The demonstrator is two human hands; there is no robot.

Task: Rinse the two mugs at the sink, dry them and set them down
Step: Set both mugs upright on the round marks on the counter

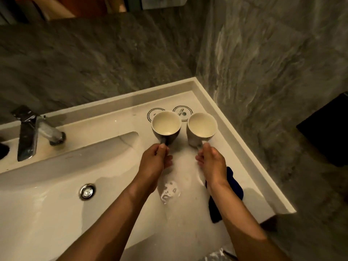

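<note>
My left hand [154,159] pinches the handle of the dark mug [166,127], and my right hand [211,161] grips the handle of the pale mug [201,129]. Both mugs are upright, side by side on the white counter [250,178] right of the basin [56,185]; whether they rest on it or hover just above, I can't quite tell. A dark blue cloth [234,187] lies under my right forearm. The tap [35,129] stands at left.
</note>
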